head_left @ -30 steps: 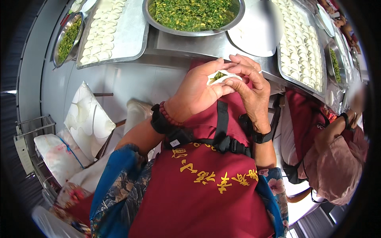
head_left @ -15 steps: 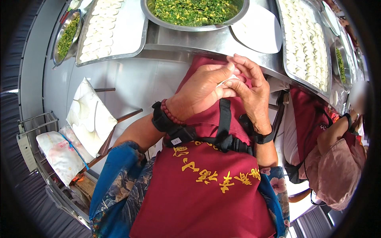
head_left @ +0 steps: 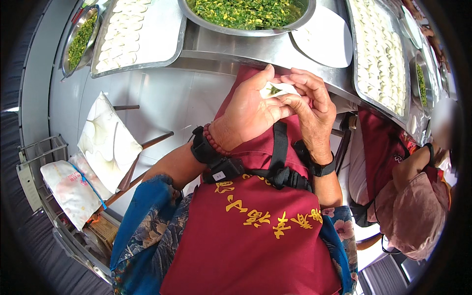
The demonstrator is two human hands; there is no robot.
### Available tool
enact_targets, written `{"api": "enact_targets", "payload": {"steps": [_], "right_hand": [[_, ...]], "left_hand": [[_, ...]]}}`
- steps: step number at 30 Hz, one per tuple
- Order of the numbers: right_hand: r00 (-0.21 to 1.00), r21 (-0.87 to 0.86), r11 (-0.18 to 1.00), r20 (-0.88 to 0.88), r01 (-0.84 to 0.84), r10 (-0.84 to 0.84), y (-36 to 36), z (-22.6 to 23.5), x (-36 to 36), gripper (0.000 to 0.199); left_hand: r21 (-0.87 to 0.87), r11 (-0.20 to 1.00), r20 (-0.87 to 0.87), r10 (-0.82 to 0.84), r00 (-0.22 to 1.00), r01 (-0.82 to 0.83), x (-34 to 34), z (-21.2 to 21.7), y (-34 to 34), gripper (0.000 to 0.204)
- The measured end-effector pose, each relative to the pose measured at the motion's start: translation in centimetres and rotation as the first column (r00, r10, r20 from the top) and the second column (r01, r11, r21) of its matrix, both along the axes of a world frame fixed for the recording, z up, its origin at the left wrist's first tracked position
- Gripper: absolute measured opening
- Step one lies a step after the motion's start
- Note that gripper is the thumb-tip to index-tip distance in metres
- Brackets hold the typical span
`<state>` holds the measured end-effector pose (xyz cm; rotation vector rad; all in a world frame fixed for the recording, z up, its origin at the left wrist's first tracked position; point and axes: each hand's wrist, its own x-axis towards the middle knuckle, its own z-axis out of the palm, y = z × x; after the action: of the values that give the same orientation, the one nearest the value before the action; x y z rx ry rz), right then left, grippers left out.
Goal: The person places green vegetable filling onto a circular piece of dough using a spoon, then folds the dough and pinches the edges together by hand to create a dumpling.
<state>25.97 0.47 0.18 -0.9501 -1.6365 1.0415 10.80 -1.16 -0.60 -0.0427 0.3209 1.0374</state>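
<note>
Folding a dumpling over the lap.
Head view: left hand (head_left: 250, 110) and right hand (head_left: 309, 105) both pinch the dumpling (head_left: 276, 90) at chest height, near the counter (head_left: 162, 103); green filling shows, so uneven pressure could squeeze it out.

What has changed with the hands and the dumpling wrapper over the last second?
The left hand and right hand stay together in front of the chest, both holding the dumpling. A second ago green filling showed in the open wrapper; half a second ago the fingers covered it; now the wrapper shows again, partly folded, with a little green inside. The filling bowl and trays of dumplings stay on the steel counter.
</note>
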Motion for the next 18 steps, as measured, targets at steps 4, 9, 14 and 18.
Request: {"api": "enact_targets", "payload": {"steps": [4, 9, 14, 18], "right_hand": [[0.998, 0.028, 1.000, 0.062, -0.006, 0.004, 0.2, 0.0, -0.1, 0.018], [0.991, 0.132, 0.991, 0.134, -0.018, 0.000, 0.5, -0.3, -0.2, 0.019], [0.948, -0.326, 0.945, -0.296, 0.014, -0.116, -0.5, 0.6, -1.7, 0.017], [0.997, -0.144, 0.989, -0.069, 0.030, -0.040, -0.6, 0.6, -1.5, 0.020]], "left_hand": [[-0.002, 1.000, -0.017, 0.023, 1.000, -0.023, 0.0, 0.5, -0.1, 0.043], [0.070, 0.998, -0.107, 0.005, 0.994, 0.003, 0.0, 0.5, -0.2, 0.034], [0.272, 0.956, -0.301, -0.021, 0.953, 0.107, -0.7, -0.7, 0.0, 0.037], [0.202, 0.975, -0.250, -0.044, 0.967, 0.096, -0.8, -1.1, 0.0, 0.045]]}}
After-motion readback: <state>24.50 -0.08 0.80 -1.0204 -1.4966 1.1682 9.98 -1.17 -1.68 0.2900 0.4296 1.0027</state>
